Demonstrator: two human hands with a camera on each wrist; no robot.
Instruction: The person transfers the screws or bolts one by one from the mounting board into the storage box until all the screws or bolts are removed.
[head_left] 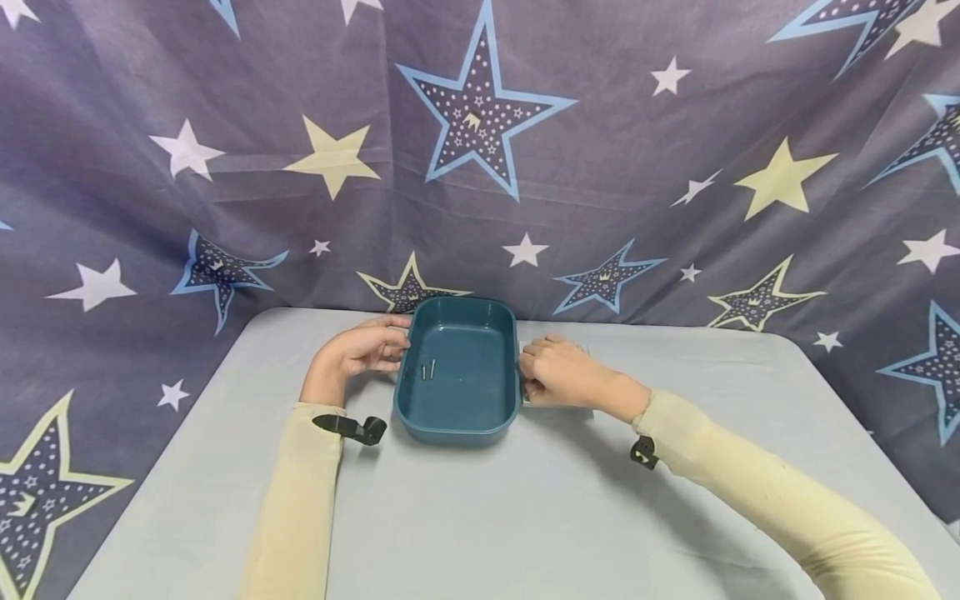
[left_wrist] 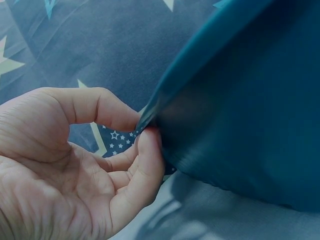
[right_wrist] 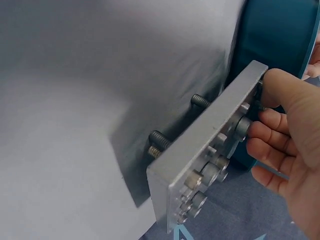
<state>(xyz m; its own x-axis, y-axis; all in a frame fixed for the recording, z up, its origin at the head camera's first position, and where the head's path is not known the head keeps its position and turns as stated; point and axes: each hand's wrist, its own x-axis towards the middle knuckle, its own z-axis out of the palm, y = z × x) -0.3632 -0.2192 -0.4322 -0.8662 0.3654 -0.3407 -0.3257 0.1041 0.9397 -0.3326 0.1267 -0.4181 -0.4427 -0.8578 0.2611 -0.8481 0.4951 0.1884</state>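
Note:
A dark teal plastic tray sits at the back of the table, with two small screws lying in it. At its left side my left hand pinches the rim between thumb and fingers. Just right of the tray, a grey metal block bears several bolts and screws, their heads on one face and threaded ends poking out of the other. My right hand is at the block's end nearest the tray, thumb and curled fingers pinching a screw there, mostly hidden by the fingers.
A pale cloth covers the table. Behind it hangs a purple-grey curtain with star prints, close to the tray's far edge. Black wrist mounts sit on both sleeves.

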